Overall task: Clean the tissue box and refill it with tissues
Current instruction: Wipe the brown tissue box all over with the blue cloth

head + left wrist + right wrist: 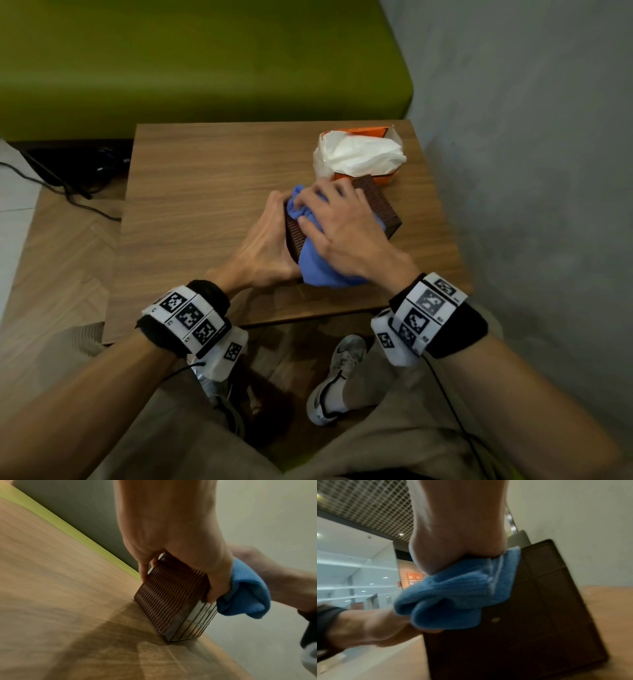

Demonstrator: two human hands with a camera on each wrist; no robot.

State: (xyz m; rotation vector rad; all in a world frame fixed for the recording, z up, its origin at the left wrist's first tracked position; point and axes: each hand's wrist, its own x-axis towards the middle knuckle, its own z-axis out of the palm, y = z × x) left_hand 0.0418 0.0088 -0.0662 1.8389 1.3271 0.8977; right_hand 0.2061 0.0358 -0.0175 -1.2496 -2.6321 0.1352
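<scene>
A dark brown ribbed tissue box (pixel 376 205) (pixel 164 595) (pixel 530 615) stands tilted on the wooden table (pixel 205 192). My left hand (pixel 263 246) (pixel 171 536) grips its near-left side, thumb and fingers curled round it. My right hand (pixel 342 226) (pixel 457 534) lies on top and presses a bunched blue cloth (pixel 318 263) (pixel 245 595) (pixel 453 593) against the box, fingers bent into the cloth. Behind the box lies an opened orange tissue pack (pixel 376 132) with white tissues (pixel 359 154) spilling out.
A green sofa (pixel 205 61) runs along the table's far edge. A grey wall (pixel 531 171) stands close on the right. Black cables (pixel 68 178) lie on the floor at the left. My knees and a sneaker (pixel 339 377) are below the table's near edge.
</scene>
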